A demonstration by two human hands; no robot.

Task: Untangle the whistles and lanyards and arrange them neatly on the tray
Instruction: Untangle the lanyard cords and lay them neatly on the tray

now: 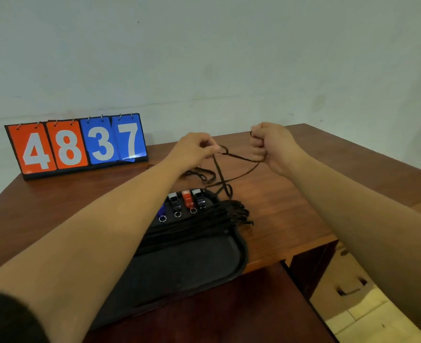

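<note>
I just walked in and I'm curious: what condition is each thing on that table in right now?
Left hand: pinching the black lanyard.
Right hand: fisted around the black lanyard.
Black lanyard: lifted, still looped and crossed.
Loose cords: lying tangled on the table.
Four whistles: lined up on the tray.
Bundled lanyards: laid straight across the tray.
Scoreboard: standing, showing 4837.

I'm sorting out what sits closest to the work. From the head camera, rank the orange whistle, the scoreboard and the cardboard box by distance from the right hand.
1. Orange whistle: on the tray, below and left of the right hand.
2. Scoreboard: far left, against the wall.
3. Cardboard box: on the floor, lower right, beside the table.
</note>
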